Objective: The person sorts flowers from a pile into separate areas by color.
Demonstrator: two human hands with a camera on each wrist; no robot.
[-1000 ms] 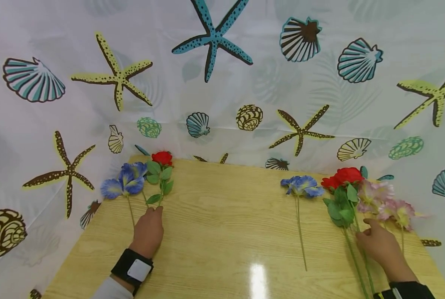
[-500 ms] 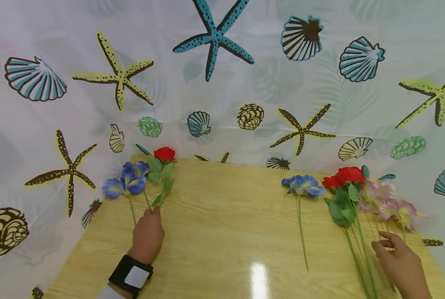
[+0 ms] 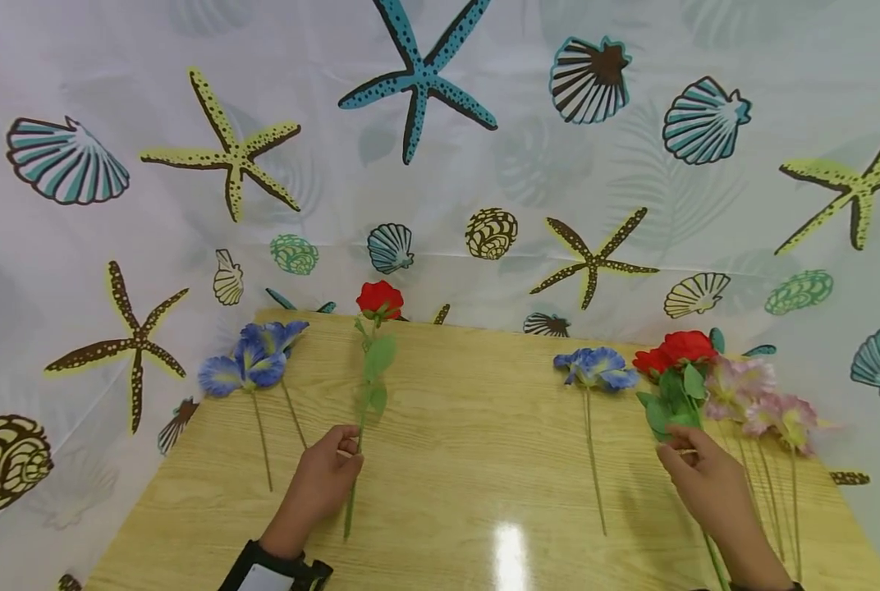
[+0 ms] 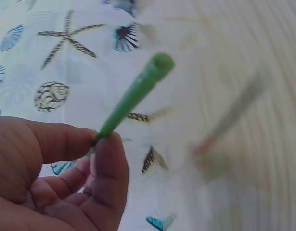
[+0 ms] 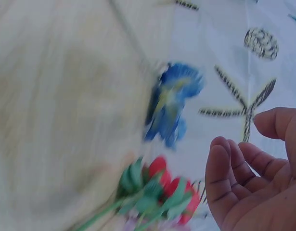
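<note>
In the head view my left hand (image 3: pixel 325 472) pinches the green stem of an artificial red rose (image 3: pixel 380 301), whose bloom points toward the back of the table. The left wrist view shows the stem's cut end (image 4: pixel 162 62) sticking out past thumb and fingertip. My right hand (image 3: pixel 713 484) hovers over the stems of the red roses (image 3: pixel 682 349) on the right. Its thumb and fingers stand apart around nothing in the right wrist view. Blue irises (image 3: pixel 251 361) lie left of the held rose.
A single blue iris (image 3: pixel 597 369) lies right of the middle on the wooden table (image 3: pixel 469 427). Pink flowers (image 3: pixel 739 386) lie beside the red roses at the far right. A white cloth (image 3: pixel 455 189) printed with shells and starfish hangs behind the table.
My left hand has carried the red rose rightward, away from the blue irises. My right hand drew back from the right-hand flowers, then came left over the red roses' stems.
</note>
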